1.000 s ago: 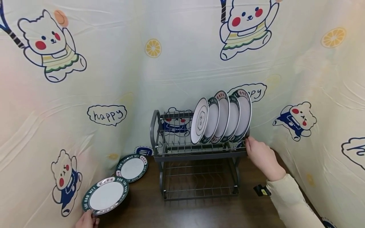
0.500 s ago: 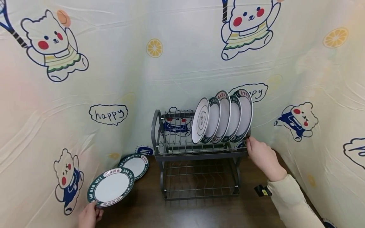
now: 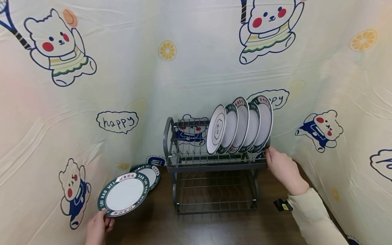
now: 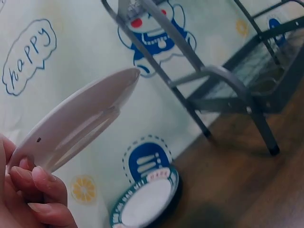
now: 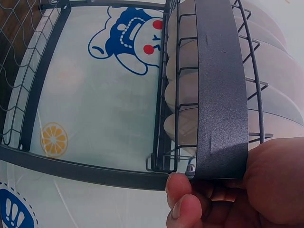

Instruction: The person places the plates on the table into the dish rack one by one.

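Observation:
My left hand (image 3: pixel 97 227) pinches the near rim of a green-rimmed white plate (image 3: pixel 124 194), holding it tilted above the table. In the left wrist view the pale underside of this plate (image 4: pixel 76 121) shows, with fingers curled below its edge. My right hand (image 3: pixel 283 170) grips the right front corner of a grey two-tier dish rack (image 3: pixel 214 168). Seen from the right wrist, the thumb and fingers close round the rack's dark frame (image 5: pixel 222 95). Several plates (image 3: pixel 216 129) stand on edge in the right part of the upper tier.
Another green-rimmed plate (image 3: pixel 154 177) lies at the back left, partly hidden behind the held one. The rack stands on a dark wooden table (image 3: pixel 208 231). A printed cloth (image 3: pixel 196 78) hangs behind and at both sides. A small black object (image 3: pixel 282 205) sits by the right sleeve.
My left hand has carried its plate up and to the right, covering more of the plate behind. The right hand keeps its grip on the rack.

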The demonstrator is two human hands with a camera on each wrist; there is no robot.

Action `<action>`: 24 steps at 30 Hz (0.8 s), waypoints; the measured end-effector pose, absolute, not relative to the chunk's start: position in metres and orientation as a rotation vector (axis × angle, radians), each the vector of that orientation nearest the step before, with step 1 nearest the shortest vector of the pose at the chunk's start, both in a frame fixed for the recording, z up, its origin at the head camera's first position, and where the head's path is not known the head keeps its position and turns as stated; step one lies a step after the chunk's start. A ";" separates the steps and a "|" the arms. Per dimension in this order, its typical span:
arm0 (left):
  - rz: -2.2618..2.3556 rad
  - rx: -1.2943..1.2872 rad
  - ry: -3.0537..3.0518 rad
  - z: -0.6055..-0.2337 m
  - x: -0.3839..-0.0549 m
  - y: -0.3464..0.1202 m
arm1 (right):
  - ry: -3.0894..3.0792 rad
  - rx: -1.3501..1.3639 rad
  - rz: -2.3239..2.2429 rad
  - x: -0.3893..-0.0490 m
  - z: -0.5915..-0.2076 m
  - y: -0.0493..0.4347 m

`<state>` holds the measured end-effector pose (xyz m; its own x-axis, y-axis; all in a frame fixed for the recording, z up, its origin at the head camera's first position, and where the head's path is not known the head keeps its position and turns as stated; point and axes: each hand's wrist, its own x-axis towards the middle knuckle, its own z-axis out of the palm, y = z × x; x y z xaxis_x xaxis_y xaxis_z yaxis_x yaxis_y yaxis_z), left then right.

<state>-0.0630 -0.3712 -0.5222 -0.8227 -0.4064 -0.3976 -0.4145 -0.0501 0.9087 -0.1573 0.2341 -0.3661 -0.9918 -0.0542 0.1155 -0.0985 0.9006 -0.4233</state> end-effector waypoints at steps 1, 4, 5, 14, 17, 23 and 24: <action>2.089 -0.935 2.146 -0.519 -0.063 -0.370 | -2.964 0.120 0.667 -0.157 -0.366 0.234; 2.142 -0.938 2.107 -0.511 -0.063 -0.368 | -2.962 0.120 0.669 -0.158 -0.366 0.235; 2.145 -0.935 2.106 -0.508 -0.063 -0.367 | -2.962 0.123 0.674 -0.158 -0.367 0.235; 2.143 -0.925 2.056 -0.484 -0.060 -0.364 | -2.965 0.136 0.706 -0.157 -0.368 0.236; 2.142 -0.905 2.052 -0.475 -0.058 -0.361 | -2.968 0.132 0.715 -0.157 -0.368 0.236; 2.118 -0.884 2.046 -0.458 -0.056 -0.356 | -2.967 0.122 0.712 -0.157 -0.369 0.236; 2.124 -0.881 2.040 -0.456 -0.056 -0.355 | -2.968 0.122 0.712 -0.157 -0.369 0.236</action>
